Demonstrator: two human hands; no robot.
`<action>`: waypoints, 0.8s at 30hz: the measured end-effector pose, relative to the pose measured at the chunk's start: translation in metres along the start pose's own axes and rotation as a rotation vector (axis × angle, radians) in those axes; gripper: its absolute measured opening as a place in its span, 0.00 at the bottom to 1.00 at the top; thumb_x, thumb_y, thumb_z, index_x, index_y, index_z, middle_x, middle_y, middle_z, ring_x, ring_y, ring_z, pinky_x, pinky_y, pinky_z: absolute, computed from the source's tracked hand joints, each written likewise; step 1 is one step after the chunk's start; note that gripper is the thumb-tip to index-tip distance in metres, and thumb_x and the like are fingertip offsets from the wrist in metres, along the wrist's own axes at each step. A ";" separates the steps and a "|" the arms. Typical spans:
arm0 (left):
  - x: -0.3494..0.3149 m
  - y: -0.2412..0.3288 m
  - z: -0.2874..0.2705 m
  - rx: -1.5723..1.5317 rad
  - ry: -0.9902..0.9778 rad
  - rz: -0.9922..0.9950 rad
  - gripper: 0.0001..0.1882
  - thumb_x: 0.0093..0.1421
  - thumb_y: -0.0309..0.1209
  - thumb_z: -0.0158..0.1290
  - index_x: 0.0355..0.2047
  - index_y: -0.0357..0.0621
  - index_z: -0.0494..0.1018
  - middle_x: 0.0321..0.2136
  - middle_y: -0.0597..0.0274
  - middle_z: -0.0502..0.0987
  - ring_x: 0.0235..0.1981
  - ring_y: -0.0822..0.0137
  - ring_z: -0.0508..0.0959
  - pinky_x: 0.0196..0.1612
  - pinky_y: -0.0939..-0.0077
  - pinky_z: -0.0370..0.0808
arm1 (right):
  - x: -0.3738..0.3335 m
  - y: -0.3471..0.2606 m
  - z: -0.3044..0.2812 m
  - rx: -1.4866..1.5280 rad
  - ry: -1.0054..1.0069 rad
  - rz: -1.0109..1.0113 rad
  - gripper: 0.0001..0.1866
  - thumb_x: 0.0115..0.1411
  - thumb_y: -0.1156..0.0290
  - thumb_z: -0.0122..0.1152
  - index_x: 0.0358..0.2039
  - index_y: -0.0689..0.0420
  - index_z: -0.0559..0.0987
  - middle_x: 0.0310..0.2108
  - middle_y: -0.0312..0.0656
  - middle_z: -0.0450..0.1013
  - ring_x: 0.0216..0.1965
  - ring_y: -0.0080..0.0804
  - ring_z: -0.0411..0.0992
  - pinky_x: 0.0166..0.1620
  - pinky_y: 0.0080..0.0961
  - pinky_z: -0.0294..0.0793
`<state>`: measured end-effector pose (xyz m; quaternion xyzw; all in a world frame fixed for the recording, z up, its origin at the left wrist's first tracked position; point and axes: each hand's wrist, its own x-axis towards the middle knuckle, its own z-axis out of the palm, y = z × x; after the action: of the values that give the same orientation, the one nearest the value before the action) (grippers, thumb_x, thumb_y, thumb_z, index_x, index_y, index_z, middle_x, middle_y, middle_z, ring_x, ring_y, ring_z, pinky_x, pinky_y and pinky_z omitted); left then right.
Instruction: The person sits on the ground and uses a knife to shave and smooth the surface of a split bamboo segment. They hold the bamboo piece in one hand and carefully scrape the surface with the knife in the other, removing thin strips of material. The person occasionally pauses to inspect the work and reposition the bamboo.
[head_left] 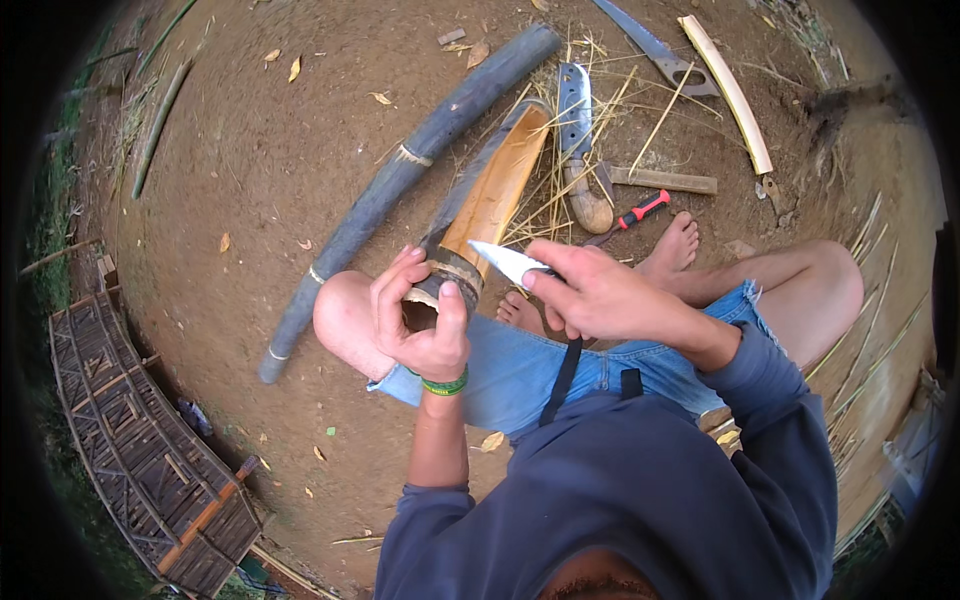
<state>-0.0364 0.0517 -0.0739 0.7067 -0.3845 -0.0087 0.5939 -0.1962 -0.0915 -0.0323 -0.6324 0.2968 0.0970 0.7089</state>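
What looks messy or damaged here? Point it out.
The split bamboo has a ragged, uneven rim by the left hand, possibly broken. Pale strips lie strewn haphazardly around the large knife.

The ground (200,290) is lit by soft daylight, and the small knife's blade (506,262) is washed nearly white. Toward the blackened rim, shapes are bowed and softened.

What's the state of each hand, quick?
Left hand: gripping the near end of the cut-open bamboo piece.
Right hand: closed, holding a knife; whether its tip touches the bamboo cannot be told.
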 end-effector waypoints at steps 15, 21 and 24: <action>-0.010 -0.006 -0.011 0.062 0.004 0.040 0.13 0.49 0.25 0.59 0.35 0.31 0.75 0.37 0.46 0.80 0.45 0.48 0.80 0.57 0.50 0.74 | 0.008 0.007 0.049 -0.659 0.030 -0.177 0.12 0.58 0.77 0.54 0.40 0.68 0.67 0.22 0.58 0.76 0.27 0.59 0.78 0.29 0.48 0.78; -0.011 -0.005 -0.005 -0.034 0.165 -0.183 0.10 0.55 0.23 0.57 0.37 0.31 0.75 0.41 0.48 0.79 0.47 0.55 0.78 0.55 0.61 0.72 | 0.023 0.064 0.025 -0.597 0.430 -0.038 0.17 0.64 0.66 0.57 0.45 0.65 0.67 0.22 0.55 0.76 0.25 0.56 0.77 0.28 0.51 0.75; -0.003 -0.004 -0.001 -0.058 0.158 -0.213 0.10 0.55 0.20 0.55 0.39 0.31 0.74 0.42 0.48 0.78 0.48 0.57 0.77 0.55 0.63 0.70 | 0.028 0.069 0.006 -0.256 0.466 -0.238 0.14 0.66 0.67 0.56 0.45 0.63 0.68 0.21 0.50 0.73 0.24 0.50 0.74 0.29 0.45 0.70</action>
<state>-0.0356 0.0546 -0.0783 0.7246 -0.2588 -0.0273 0.6381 -0.2071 -0.0796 -0.1049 -0.7524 0.3608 -0.0982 0.5423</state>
